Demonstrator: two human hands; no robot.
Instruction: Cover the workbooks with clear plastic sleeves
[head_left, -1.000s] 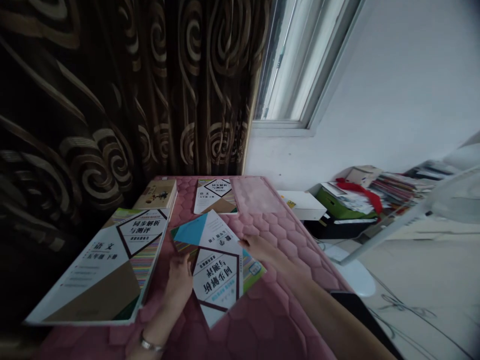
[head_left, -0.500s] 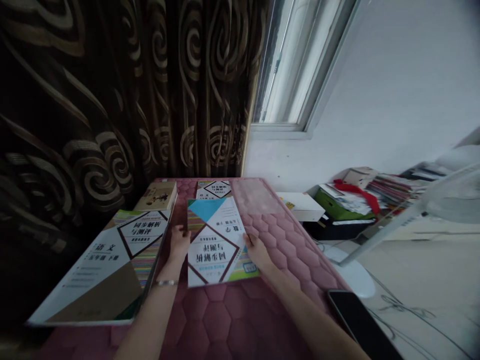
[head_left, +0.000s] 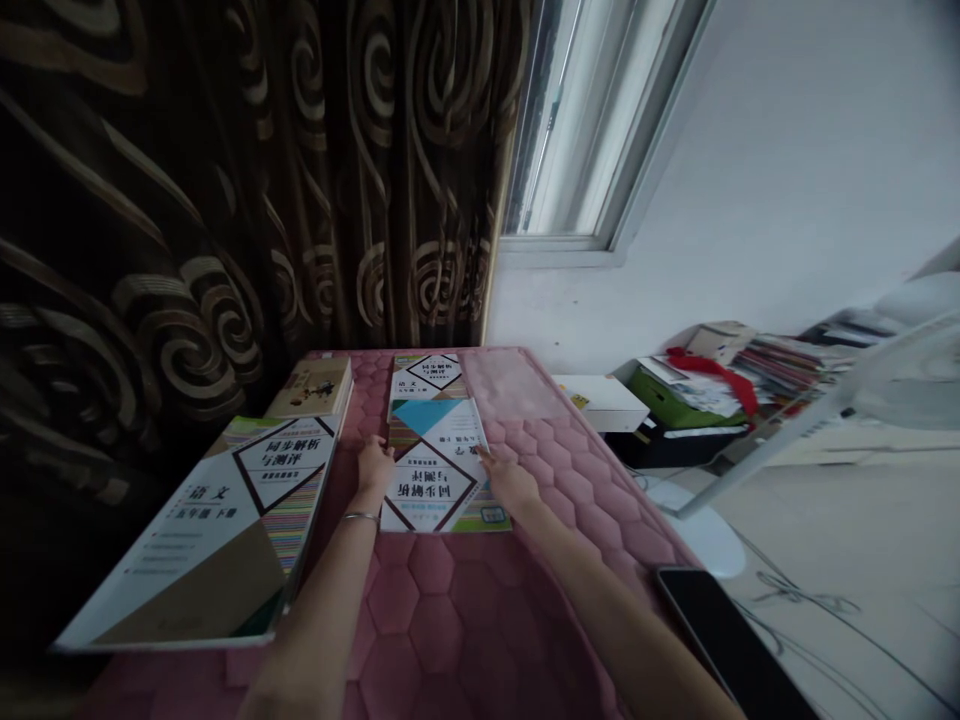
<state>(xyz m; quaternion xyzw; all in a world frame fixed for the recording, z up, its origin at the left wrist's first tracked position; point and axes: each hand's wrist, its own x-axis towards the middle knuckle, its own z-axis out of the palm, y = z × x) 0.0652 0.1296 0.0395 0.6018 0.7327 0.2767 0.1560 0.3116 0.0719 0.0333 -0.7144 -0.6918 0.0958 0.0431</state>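
A math workbook (head_left: 435, 465) with a white, blue and green cover lies flat, or nearly so, on the pink padded tabletop. My left hand (head_left: 373, 466) grips its left edge, fingers curled. On the opposite edge my right hand (head_left: 511, 484) holds it with the thumb on the cover. The far end of this workbook overlaps another workbook (head_left: 427, 375) with a diamond design. To the left lies a larger-looking Chinese workbook (head_left: 217, 540), in front of a brown book (head_left: 311, 388).
A black phone (head_left: 727, 640) rests at the front right edge. Beyond the right edge are a white lamp or fan stand (head_left: 701, 535), cables, a white box (head_left: 600, 402) and a green bin (head_left: 664, 405) of papers. A dark patterned curtain (head_left: 300, 180) hangs behind.
Both hands have brought the math workbook slightly farther away and lower, down toward the tabletop. More of the workbook behind it shows now. The view has shifted slightly.
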